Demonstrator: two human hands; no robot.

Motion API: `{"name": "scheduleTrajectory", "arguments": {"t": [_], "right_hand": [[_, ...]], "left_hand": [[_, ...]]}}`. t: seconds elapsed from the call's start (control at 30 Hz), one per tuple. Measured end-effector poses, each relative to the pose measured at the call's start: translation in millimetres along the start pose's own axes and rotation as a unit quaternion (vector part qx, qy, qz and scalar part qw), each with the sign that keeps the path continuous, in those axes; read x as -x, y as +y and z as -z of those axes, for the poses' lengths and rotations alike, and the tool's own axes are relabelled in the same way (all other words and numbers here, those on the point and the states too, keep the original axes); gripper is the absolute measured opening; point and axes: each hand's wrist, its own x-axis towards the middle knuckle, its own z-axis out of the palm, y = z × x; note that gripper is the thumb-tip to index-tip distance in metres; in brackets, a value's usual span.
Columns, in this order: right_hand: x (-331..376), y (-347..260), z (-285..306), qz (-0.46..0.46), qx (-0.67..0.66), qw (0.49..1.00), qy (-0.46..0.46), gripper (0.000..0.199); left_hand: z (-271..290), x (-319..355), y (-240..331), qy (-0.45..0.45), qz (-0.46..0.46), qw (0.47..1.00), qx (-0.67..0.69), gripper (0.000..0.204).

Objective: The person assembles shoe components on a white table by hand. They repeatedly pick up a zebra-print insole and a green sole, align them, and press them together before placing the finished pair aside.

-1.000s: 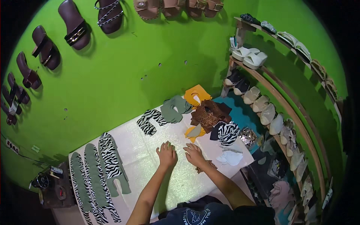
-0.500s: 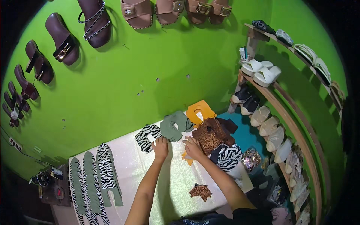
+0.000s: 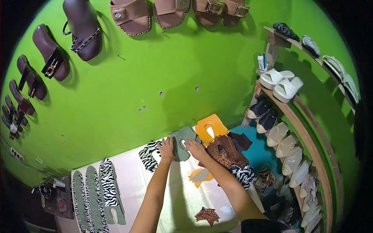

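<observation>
My left hand (image 3: 167, 149) lies with fingers stretched out at the left edge of a grey-green sheet piece (image 3: 179, 135), beside a zebra-print piece (image 3: 147, 157) with a white opening. My right hand (image 3: 195, 149) rests fingers forward on the green piece's right part, by its opening; its fingertips look apart. A yellow-orange cut piece (image 3: 218, 123) with an opening lies just behind to the right. Leopard-print pieces (image 3: 222, 150) are heaped right of my right hand. Below that hand lies a small yellow and grey scrap (image 3: 201, 176), partly behind the forearm.
Long green and zebra-print strips (image 3: 92, 194) lie at the table's left. A leopard scrap (image 3: 207, 216) is near the front of the white table cover (image 3: 134, 190). A wooden rack (image 3: 311, 132) with shoes stands right. Sandals (image 3: 130, 17) hang on the green wall.
My right hand has moved onto the green piece, and my left hand has shifted from the zebra piece toward the green one. The view has tilted slightly.
</observation>
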Motion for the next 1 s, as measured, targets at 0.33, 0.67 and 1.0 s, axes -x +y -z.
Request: {"name": "scheduleTrajectory", "arguments": {"t": [0.33, 0.67, 1.0], "right_hand": [[-47, 8, -24, 0.040, 0.207, 0.978, -0.005, 0.055], [-33, 6, -11, 0.100, 0.233, 0.967, 0.005, 0.031], [4, 2, 18, 0.089, 0.112, 0.983, 0.118, 0.022]], "left_hand": [[-3, -8, -6, -0.071, 0.012, 0.997, 0.010, 0.125], [-10, 11, -7, 0.051, 0.002, 0.999, -0.013, 0.082], [18, 44, 0, 0.188, -0.043, 0.963, 0.187, 0.010]]}}
